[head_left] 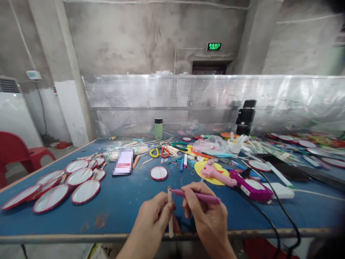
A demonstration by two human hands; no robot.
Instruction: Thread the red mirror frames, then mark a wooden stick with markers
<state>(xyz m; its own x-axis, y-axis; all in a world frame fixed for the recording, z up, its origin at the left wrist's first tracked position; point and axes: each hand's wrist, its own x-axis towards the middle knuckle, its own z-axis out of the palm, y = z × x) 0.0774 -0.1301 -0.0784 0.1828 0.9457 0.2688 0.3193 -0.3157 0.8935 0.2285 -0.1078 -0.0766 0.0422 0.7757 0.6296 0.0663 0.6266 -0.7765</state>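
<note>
My left hand pinches a flat wooden craft stick, held upright near the table's front edge. In my right hand is a pinkish-purple marker, its tip at the upper end of the stick. That end of the stick bears a dark mark. Beyond my hands lies a round disc with a red rim. To the right of it, a pink glue gun rests on a yellow disc.
Several red-rimmed discs overlap at the left, near a phone. A purple device with black cables sits at the right. Behind are a green tumbler, a black flask, pliers and a perforated metal screen.
</note>
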